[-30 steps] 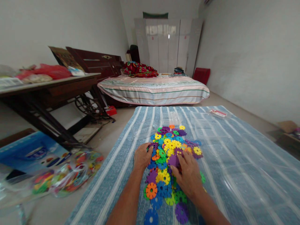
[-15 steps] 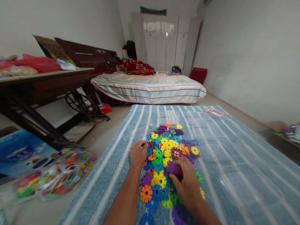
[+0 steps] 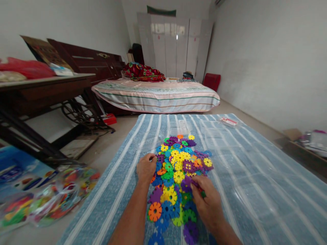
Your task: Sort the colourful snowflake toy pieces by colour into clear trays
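A heap of flat plastic interlocking discs [image 3: 178, 177] in yellow, blue, green, orange and purple spreads over a striped cloth. My right hand [image 3: 207, 199] is closed at the heap's right side, pinching a purple interlocking disc [image 3: 196, 185] seen nearly edge-on between thumb and fingers. Some green shows beside its fingers. On the heap's left edge rests my left hand [image 3: 146, 168], its fingers curled together by a purple square grid piece [image 3: 160, 158]; whatever they may hold is hidden. Another purple square grid piece [image 3: 189, 166] lies on top of the heap.
Clear plastic packaging [image 3: 245, 183] lies right of the heap on the blue-striped cloth [image 3: 122, 170], with a small labelled packet [image 3: 228, 121] farther back. Bags of colourful pieces [image 3: 63, 197] lie on the floor at left, below a sewing-machine table [image 3: 48, 85]. A bed [image 3: 155, 95] stands ahead.
My right hand has turned, and its thumb and fingers have closed around a purple disc that showed its flat face before. The left hand stays by the heap's edge. The whole view has shifted slightly.
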Action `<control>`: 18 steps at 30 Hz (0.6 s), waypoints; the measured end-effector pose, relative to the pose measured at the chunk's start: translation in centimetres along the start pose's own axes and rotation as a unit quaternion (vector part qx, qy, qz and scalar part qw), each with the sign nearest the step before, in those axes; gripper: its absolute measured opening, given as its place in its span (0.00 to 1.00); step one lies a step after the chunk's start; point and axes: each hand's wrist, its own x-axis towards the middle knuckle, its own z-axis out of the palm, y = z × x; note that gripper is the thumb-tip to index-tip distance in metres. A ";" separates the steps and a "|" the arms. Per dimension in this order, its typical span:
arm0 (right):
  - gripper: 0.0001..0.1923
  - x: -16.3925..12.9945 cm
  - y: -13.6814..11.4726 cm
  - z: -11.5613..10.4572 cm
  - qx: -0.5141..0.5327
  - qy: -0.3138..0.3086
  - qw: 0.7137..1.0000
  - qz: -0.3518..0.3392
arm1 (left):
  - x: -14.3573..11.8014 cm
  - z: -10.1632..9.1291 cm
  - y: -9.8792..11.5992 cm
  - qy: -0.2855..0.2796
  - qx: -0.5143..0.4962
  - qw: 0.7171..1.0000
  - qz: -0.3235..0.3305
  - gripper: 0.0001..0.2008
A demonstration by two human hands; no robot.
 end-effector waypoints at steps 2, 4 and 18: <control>0.10 -0.1 -0.1 -0.6 0.040 -0.002 0.997 0.058 | 0.0 0.0 0.0 0.001 0.002 1.000 0.001 0.10; 0.12 -0.1 -0.1 -1.1 0.097 -0.003 0.987 0.131 | 0.0 0.1 0.0 0.001 0.003 1.000 0.001 0.10; 0.15 1.7 -0.9 -8.1 0.114 0.053 0.969 0.211 | 0.4 -0.3 0.3 -0.009 0.023 1.000 -0.020 0.12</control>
